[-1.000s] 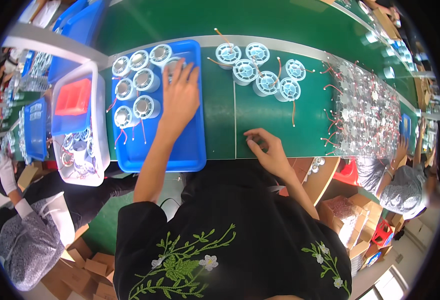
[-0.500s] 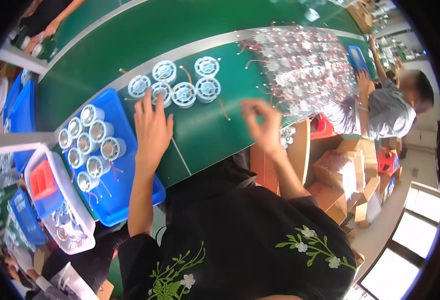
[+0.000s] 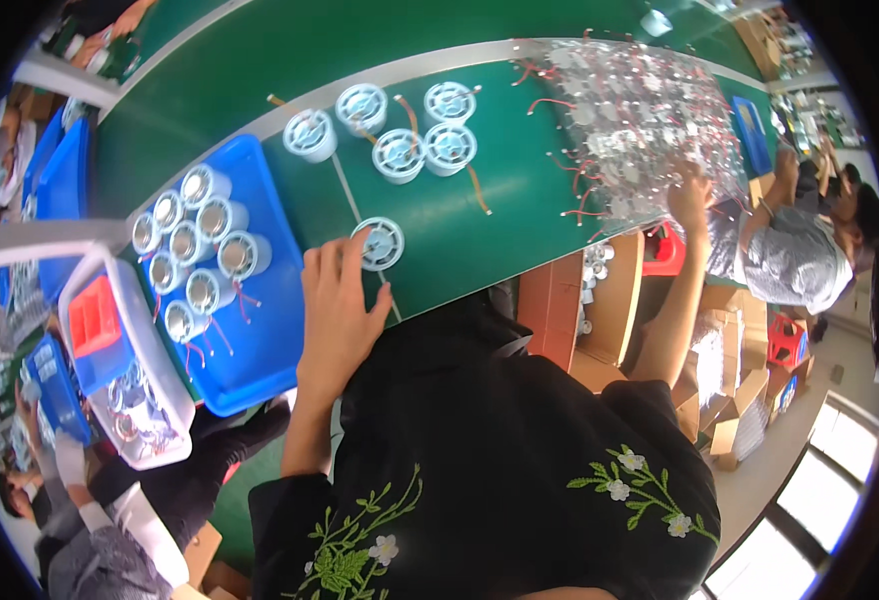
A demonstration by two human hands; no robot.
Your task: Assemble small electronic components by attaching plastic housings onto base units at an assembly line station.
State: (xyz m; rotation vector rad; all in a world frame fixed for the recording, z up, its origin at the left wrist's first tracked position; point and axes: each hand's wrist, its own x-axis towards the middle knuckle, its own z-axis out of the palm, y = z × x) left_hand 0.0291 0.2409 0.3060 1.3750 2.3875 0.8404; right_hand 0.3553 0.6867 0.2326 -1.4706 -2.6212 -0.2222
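My left hand [image 3: 338, 315] is closed round the near left side of a light-blue round plastic housing [image 3: 382, 244], fingers at its rim and thumb below. This housing stands on the green table, apart from a group of several similar housings [image 3: 398, 155] behind it, some with brown ribbon wires. Far to the right, my right hand [image 3: 692, 195] reaches onto a layer of small whitish parts with red wires [image 3: 630, 130] over clear plastic. Its fingers are bent down among the parts; what they pinch, if anything, is too small to make out.
Left of my left hand, a blue tray [image 3: 278, 345] holds several housings with silver round centres. A white bin [image 3: 175, 415] with a red box [image 3: 95, 317] stands beyond it. Cardboard boxes [image 3: 610, 340] and a co-worker [image 3: 795, 245] are at the right.
My left hand has drawn one housing out of the group toward the table's near edge. My right hand has moved right, from above the bare tabletop to the wired parts.
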